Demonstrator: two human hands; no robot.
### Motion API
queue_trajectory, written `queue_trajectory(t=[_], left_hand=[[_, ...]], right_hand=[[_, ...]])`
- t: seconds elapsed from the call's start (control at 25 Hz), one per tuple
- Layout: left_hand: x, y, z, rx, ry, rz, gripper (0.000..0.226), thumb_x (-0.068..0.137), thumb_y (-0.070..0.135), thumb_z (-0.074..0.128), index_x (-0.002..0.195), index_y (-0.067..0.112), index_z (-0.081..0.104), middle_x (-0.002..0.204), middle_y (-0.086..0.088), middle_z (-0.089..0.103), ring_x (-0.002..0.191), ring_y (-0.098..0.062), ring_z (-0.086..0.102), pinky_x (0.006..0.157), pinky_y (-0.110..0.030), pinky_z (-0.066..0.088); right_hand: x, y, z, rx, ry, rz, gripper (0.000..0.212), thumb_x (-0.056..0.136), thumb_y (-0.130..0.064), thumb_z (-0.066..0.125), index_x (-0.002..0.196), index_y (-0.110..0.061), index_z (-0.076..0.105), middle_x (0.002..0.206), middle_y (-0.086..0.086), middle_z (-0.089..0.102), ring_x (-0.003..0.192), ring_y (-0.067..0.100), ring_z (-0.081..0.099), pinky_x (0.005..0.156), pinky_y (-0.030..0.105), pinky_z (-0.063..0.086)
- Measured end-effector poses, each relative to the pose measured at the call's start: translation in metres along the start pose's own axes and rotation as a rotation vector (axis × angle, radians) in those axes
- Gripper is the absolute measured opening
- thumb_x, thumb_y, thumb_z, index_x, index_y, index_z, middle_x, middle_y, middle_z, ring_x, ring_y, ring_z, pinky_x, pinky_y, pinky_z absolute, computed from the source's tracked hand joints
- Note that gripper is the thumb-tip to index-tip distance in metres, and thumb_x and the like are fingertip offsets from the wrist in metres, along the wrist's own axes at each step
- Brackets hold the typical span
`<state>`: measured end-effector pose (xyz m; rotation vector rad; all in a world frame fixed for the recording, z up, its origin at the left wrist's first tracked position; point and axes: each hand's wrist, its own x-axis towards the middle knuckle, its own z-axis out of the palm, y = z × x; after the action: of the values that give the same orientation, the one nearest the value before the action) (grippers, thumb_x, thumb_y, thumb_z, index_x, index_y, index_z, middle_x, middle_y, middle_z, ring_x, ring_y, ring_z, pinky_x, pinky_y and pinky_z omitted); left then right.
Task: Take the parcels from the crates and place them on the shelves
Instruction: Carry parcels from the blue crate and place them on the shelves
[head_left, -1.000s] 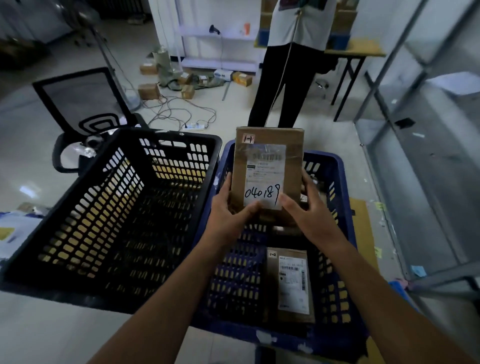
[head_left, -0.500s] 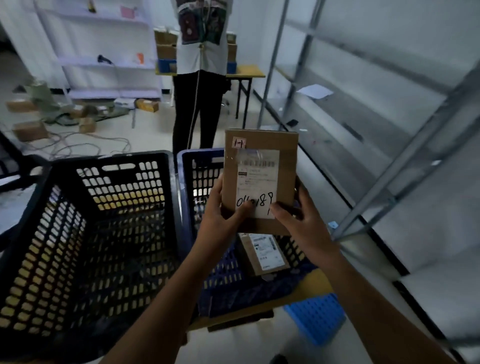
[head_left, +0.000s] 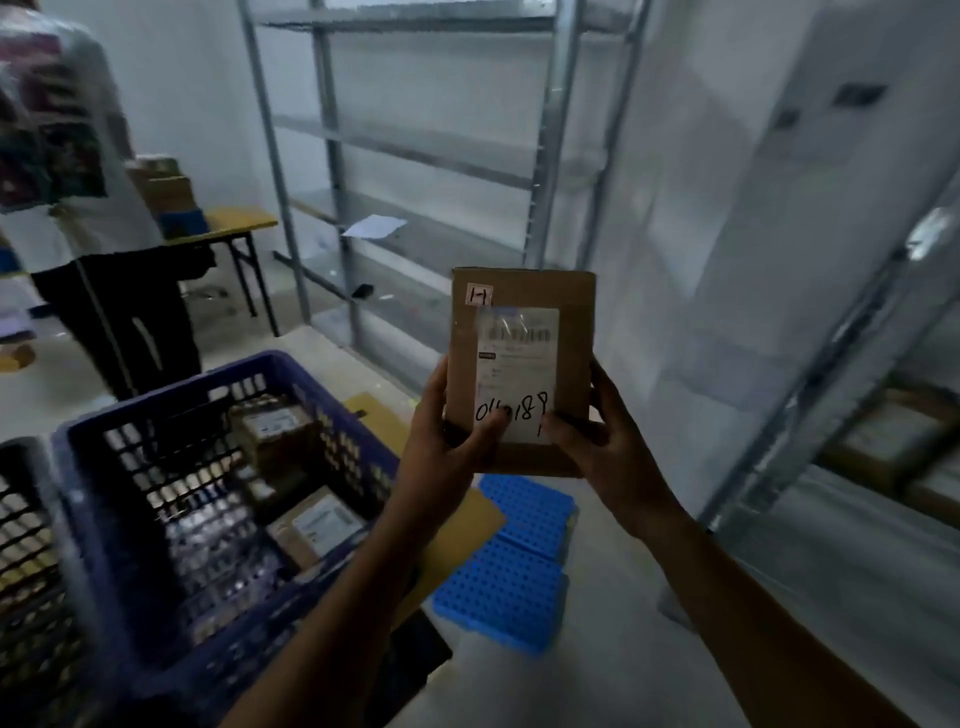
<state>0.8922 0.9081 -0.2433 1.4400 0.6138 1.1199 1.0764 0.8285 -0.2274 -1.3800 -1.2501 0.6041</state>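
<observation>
Holds one flat cardboard parcel (head_left: 522, 364) upright in the air, clear of the crates and not yet on any shelf. Clamps its lower half from both sides: left hand (head_left: 441, 452) at the left edge, right hand (head_left: 610, 447) at the right edge. Curls the fingers (head_left: 435, 389) round the sides toward the back, mostly out of sight, and lays both thumbs across the front. Keeps the white label (head_left: 519, 358) turned toward the eyes and above the thumbs, probably to read the handwritten number and the small marked sticker (head_left: 478, 296) at the top corner before choosing a shelf. Covers part of that number with the left thumb.

Has the blue crate (head_left: 228, 371) below and to the left of the fingers, with several labelled parcels (head_left: 317, 525) lying inside, so plenty of the task seems left. Shows only a corner of a black crate (head_left: 21, 519) further left.

Faces grey metal shelves (head_left: 415, 156) beyond and above the fingers, well apart from the parcel, with a loose sheet of paper (head_left: 374, 227) on one level. Catches a second rack to the right of the fingers, holding what look like cardboard boxes (head_left: 883, 441) low down, too blurred to be sure. Stands over a blue perforated panel (head_left: 519, 545) on the floor, just below the hands. Takes in another person (head_left: 67, 156) far to the left, beside a yellow-topped table (head_left: 228, 223).

Appears to be mid-carry, between crate and shelf. Calls next for matching the marking to a level, then setting the parcel down flat; risks little beyond a misread under the thumb.
</observation>
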Motion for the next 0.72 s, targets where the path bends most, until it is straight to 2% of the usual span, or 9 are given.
queue_trajectory(t=[0.12,0.24,0.4,0.48,0.6,0.72], left_hand=[[0.0,-0.006,0.11,-0.022,-0.151,0.012,0.075,0.089,0.033,0.075,0.15,0.049,0.034,0.131,0.008,0.063,0.114,-0.017,0.069,0.084,-0.041,0.063],[-0.01,-0.01,0.225,-0.037,-0.28,0.038,0.069,0.086,0.038,0.075,0.14,0.061,0.038,0.124,0.018,0.066,0.111,-0.012,0.07,0.078,-0.032,0.063],[-0.03,-0.011,0.355,-0.069,-0.419,0.081,0.068,0.088,0.032,0.074,0.139,0.062,0.039,0.13,0.014,0.065,0.116,-0.014,0.069,0.083,-0.036,0.062],[-0.042,-0.011,0.408,-0.08,-0.471,0.103,0.067,0.089,0.031,0.073,0.134,0.067,0.039,0.129,0.017,0.065,0.116,-0.011,0.068,0.082,-0.032,0.062],[-0.054,-0.018,0.461,-0.077,-0.531,0.114,0.063,0.089,0.035,0.072,0.132,0.067,0.041,0.129,0.021,0.064,0.115,-0.008,0.068,0.08,-0.027,0.061],[-0.057,-0.031,0.5,-0.044,-0.553,0.102,0.063,0.089,0.035,0.072,0.134,0.066,0.039,0.129,0.022,0.063,0.117,-0.005,0.066,0.083,-0.024,0.06]], right_hand=[[-0.041,0.009,-0.104,-0.013,0.174,0.035,0.093,0.076,-0.064,0.074,0.156,-0.051,0.027,0.14,-0.03,0.054,0.116,0.0,0.066,0.081,0.024,0.061],[-0.089,0.017,-0.209,-0.07,0.312,0.095,0.094,0.075,-0.067,0.072,0.156,-0.053,0.025,0.15,-0.018,0.05,0.124,0.011,0.062,0.091,0.038,0.062],[-0.145,0.027,-0.326,-0.114,0.45,0.133,0.088,0.083,-0.06,0.075,0.155,-0.052,0.025,0.15,-0.012,0.051,0.129,0.017,0.058,0.094,0.039,0.061],[-0.171,0.034,-0.371,-0.144,0.505,0.145,0.088,0.085,-0.057,0.073,0.157,-0.049,0.024,0.149,-0.011,0.052,0.132,0.019,0.057,0.099,0.045,0.058],[-0.198,0.044,-0.415,-0.153,0.535,0.176,0.086,0.085,-0.056,0.07,0.156,-0.052,0.023,0.15,-0.013,0.05,0.134,0.02,0.055,0.102,0.05,0.055],[-0.212,0.058,-0.446,-0.167,0.556,0.181,0.08,0.088,-0.056,0.069,0.153,-0.056,0.023,0.149,-0.014,0.051,0.132,0.018,0.057,0.096,0.04,0.06]])
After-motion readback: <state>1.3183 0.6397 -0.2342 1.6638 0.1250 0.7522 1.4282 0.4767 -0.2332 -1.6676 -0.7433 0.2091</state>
